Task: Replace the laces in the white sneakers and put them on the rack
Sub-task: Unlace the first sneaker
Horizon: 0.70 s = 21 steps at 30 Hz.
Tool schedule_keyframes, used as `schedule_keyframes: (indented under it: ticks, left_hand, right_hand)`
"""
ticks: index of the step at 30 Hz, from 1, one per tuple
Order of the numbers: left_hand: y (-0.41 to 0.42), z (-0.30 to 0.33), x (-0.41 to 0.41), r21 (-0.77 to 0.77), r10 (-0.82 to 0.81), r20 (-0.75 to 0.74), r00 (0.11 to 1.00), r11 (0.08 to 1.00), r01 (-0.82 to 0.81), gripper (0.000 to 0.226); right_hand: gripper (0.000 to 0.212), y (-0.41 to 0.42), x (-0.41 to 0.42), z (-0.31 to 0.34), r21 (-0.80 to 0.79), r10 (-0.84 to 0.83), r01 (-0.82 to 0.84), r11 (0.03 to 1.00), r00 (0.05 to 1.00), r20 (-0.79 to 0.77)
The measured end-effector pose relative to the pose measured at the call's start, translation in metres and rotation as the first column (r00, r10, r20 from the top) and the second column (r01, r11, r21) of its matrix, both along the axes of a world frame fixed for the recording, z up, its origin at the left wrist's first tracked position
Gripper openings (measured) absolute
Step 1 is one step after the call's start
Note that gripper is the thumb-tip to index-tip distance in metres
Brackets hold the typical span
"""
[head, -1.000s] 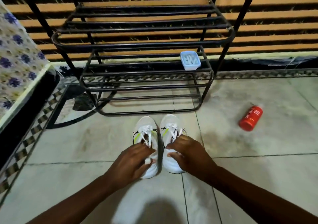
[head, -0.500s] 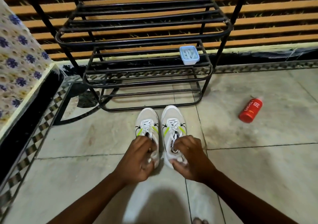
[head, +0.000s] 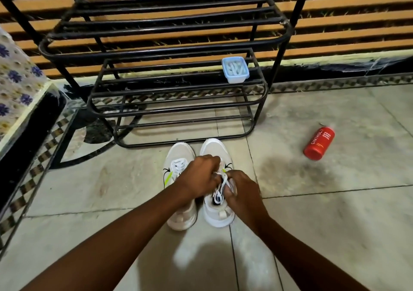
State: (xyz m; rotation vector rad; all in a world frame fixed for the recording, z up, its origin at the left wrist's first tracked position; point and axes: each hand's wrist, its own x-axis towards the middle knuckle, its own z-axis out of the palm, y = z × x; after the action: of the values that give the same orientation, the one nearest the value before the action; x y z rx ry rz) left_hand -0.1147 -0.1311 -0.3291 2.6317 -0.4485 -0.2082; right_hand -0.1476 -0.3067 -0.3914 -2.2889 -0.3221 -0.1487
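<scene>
You are working on the right sneaker (head: 220, 212), which is sitting on the tiled floor (head: 335, 201) just in front of the black metal rack (head: 161, 49), touching or nearly touching the left sneaker (head: 178, 156) beside it. Your left hand (head: 197, 178) is reaching across with its fingers curled onto the lace (head: 220, 184) near the top of the tongue, and your right hand (head: 242, 190) is pinching the same lace from the outer side; both hands are closed on it.

The lace is looking soft, thin and limp, so you are likely needing to take it close to the eyelet you are working and pull straight along its run, since a long slack hold would only be letting it flop. The sneaker itself is looking light, with a soft mesh upper and a firmer sole, so it may be sliding on the smooth tile as you tug; holding it by the heel or the sides of the sole should be steadying it.

Both sneakers are white with a lime stripe and a small black mark on the side, toes pointing toward the rack. The left one is showing white lacing across its tongue. New laces may be lying in the small blue tub (head: 235, 69) on a rack shelf, though its contents are too small to tell.
</scene>
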Motion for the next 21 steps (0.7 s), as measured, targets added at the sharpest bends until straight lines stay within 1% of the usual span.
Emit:
schedule_keyframes:
  ticks: [2, 4, 6, 9, 10, 11, 13, 15, 16, 17, 18, 19, 20, 21]
  left_hand:
    - [0.001, -0.003, 0.001, 0.056, -0.106, 0.066, 0.992, 0.993, 0.102, 0.009]
    - [0.002, -0.004, 0.001, 0.079, -0.186, 0.087, 0.979, 0.981, 0.18, 0.002]
    - [0.004, -0.005, 0.003, 0.091, -0.236, 0.069, 0.969, 0.969, 0.23, 0.005]
    - [0.01, -0.005, 0.008, 0.076, -0.266, 0.053, 0.962, 0.962, 0.262, 0.01]
    - [0.013, -0.006, 0.008, 0.048, -0.24, 0.052, 0.969, 0.97, 0.238, 0.011]
    - [0.015, -0.008, 0.008, 0.002, -0.179, 0.05, 0.983, 0.984, 0.179, 0.009]
    - [0.016, -0.013, 0.007, -0.11, 0.055, 0.015, 0.998, 0.993, -0.053, 0.01]
    - [0.012, -0.018, 0.004, -0.19, 0.302, -0.045, 0.952, 0.933, -0.305, 0.012]
    - [0.008, -0.021, 0.003, -0.24, 0.388, -0.073, 0.919, 0.887, -0.394, 0.012]
    - [0.004, -0.021, 0.002, -0.313, 0.44, -0.099, 0.892, 0.837, -0.448, 0.014]
    - [0.001, -0.018, 0.002, -0.383, 0.458, -0.119, 0.881, 0.797, -0.466, 0.018]
    - [0.0, -0.013, 0.002, -0.424, 0.441, -0.131, 0.888, 0.785, -0.452, 0.02]
    - [-0.001, -0.008, 0.003, -0.426, 0.401, -0.137, 0.906, 0.802, -0.42, 0.02]
    - [0.0, -0.004, 0.003, -0.396, 0.343, -0.146, 0.928, 0.839, -0.373, 0.018]
  right_hand:
    - [0.023, 0.004, -0.008, -0.005, 0.01, -0.042, 0.041, 0.999, 0.999, 0.024]
    - [0.028, 0.006, -0.013, -0.007, 0.06, -0.068, 0.066, 0.996, 0.997, 0.029]
    - [0.03, 0.007, -0.016, -0.009, 0.096, -0.092, 0.09, 0.991, 0.995, 0.022]
    - [0.026, 0.007, -0.015, -0.009, 0.073, -0.096, 0.094, 0.993, 0.995, 0.017]
    - [0.025, 0.007, -0.014, -0.009, 0.062, -0.088, 0.086, 0.994, 0.996, 0.022]
    - [0.024, 0.006, -0.013, -0.009, 0.052, -0.08, 0.079, 0.996, 0.996, 0.026]
    - [0.024, 0.006, -0.011, -0.01, 0.043, -0.066, 0.064, 0.997, 0.997, 0.034]
    - [0.025, 0.008, -0.011, -0.009, 0.038, -0.073, 0.072, 0.997, 0.997, 0.03]
    - [0.026, 0.009, -0.01, -0.009, 0.032, -0.085, 0.084, 0.996, 0.996, 0.033]
    - [0.025, 0.01, -0.009, -0.009, 0.022, -0.096, 0.095, 0.995, 0.995, 0.038]
    - [0.024, 0.01, -0.008, -0.009, 0.011, -0.102, 0.102, 0.995, 0.994, 0.047]
    - [0.022, 0.009, -0.007, -0.008, -0.001, -0.104, 0.105, 0.995, 0.993, 0.052]
    - [0.018, 0.008, -0.005, -0.007, -0.012, -0.101, 0.102, 0.995, 0.993, 0.057]
    - [0.016, 0.007, -0.002, -0.007, -0.025, -0.097, 0.099, 0.995, 0.993, 0.061]
